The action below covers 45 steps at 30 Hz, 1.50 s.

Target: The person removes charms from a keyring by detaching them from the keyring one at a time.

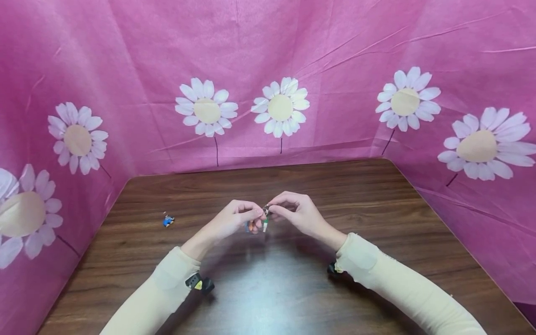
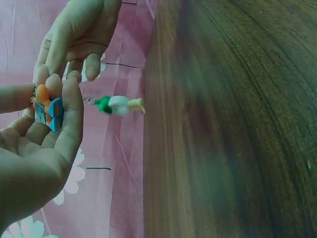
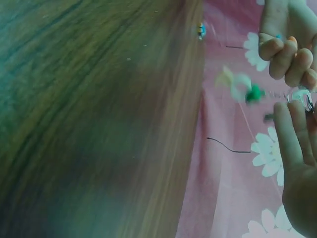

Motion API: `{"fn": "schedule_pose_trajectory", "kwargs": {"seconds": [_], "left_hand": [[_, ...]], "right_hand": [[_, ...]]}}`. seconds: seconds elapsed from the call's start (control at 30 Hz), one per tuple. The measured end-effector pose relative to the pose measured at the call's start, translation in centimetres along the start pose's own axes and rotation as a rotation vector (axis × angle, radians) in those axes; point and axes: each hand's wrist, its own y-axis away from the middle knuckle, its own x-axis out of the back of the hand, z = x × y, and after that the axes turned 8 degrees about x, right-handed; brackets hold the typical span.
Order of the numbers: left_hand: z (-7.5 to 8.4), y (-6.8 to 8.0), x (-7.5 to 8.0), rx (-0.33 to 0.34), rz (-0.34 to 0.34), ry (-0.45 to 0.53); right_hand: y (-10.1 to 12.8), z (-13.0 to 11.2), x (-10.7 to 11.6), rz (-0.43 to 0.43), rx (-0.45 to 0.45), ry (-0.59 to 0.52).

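Keyring [image 1: 266, 209] pinched between both hands [image 1: 234, 218] above table [image 1: 377, 195]

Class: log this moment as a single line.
left hand: holds orange-blue charm | right hand: pinches key ring | green-white charm: dangling

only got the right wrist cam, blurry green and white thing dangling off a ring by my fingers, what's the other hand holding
Observer: The left hand pinches an orange-and-blue charm between thumb and fingers, as the left wrist view shows.
Operator: are both hands up off the table
Observer: Yes. The head view shows the right hand and the left meeting at the key ring above the wooden table.
Operator: that blue speck far off, what is it
Observer: A small blue charm lying alone on the table, left of the left hand.
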Motion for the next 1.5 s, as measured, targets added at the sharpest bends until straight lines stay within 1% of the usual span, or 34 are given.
{"fn": "schedule_pose_trajectory", "kwargs": {"seconds": [0.07, 0.13, 0.3, 0.37, 0.4, 0.53, 0.63, 0.73, 0.8, 0.87, 0.93, 0.97, 1.03, 1.17, 1.27, 1.37, 1.5], "left_hand": [[-0.1, 0.0, 0.0, 0.014, 0.009, -0.006], [-0.3, 0.0, -0.1, 0.018, 0.014, -0.024], [-0.5, 0.2, -0.2, 0.021, 0.0, -0.095], [-0.6, 0.2, -0.2, 0.022, -0.001, -0.116], [-0.6, 0.2, -0.2, 0.025, -0.001, -0.12], [-0.6, 0.2, -0.2, 0.018, -0.005, -0.127], [-0.4, 0.1, -0.3, 0.006, -0.01, -0.12], [-0.4, 0.1, -0.3, 0.001, -0.014, -0.084], [-0.4, 0.1, -0.4, 0.003, -0.011, -0.063], [-0.4, 0.1, -0.4, 0.008, -0.01, -0.051], [-0.5, 0.1, -0.4, 0.005, -0.007, -0.056], [-0.4, 0.1, -0.5, 0.005, -0.005, -0.058], [-0.4, 0.1, -0.6, 0.004, -0.001, -0.07], [-0.5, 0.1, -0.7, -0.001, 0.006, -0.12], [-0.6, 0.1, -0.8, -0.011, 0.002, -0.157], [-0.7, 0.1, -0.8, -0.016, -0.003, -0.169], [-0.7, 0.2, -0.8, -0.009, -0.006, -0.144]], "right_hand": [[0.2, 0.1, -0.1, -0.011, 0.039, 0.045], [0.3, 0.2, -0.1, -0.043, 0.109, 0.128], [0.2, 0.3, 0.3, -0.173, 0.31, 0.372], [0.2, 0.4, 0.4, -0.2, 0.337, 0.428], [0.2, 0.4, 0.4, -0.202, 0.335, 0.444], [0.4, 0.7, 0.3, -0.181, 0.293, 0.438], [0.6, 0.9, 0.4, -0.171, 0.239, 0.375], [0.6, 0.9, 0.6, -0.157, 0.149, 0.27], [0.7, 0.7, 0.7, -0.137, 0.084, 0.223], [0.7, 0.3, 0.9, -0.115, 0.033, 0.193], [0.7, 0.1, 0.9, -0.098, 0.017, 0.193], [0.7, 0.0, 1.0, -0.094, 0.023, 0.198], [0.7, 0.0, 1.0, -0.096, 0.073, 0.22], [0.6, -0.1, 1.0, -0.154, 0.257, 0.328], [0.5, -0.2, 1.1, -0.204, 0.346, 0.403], [0.4, -0.3, 1.2, -0.234, 0.346, 0.438], [0.5, -0.2, 1.2, -0.232, 0.312, 0.451]]}}
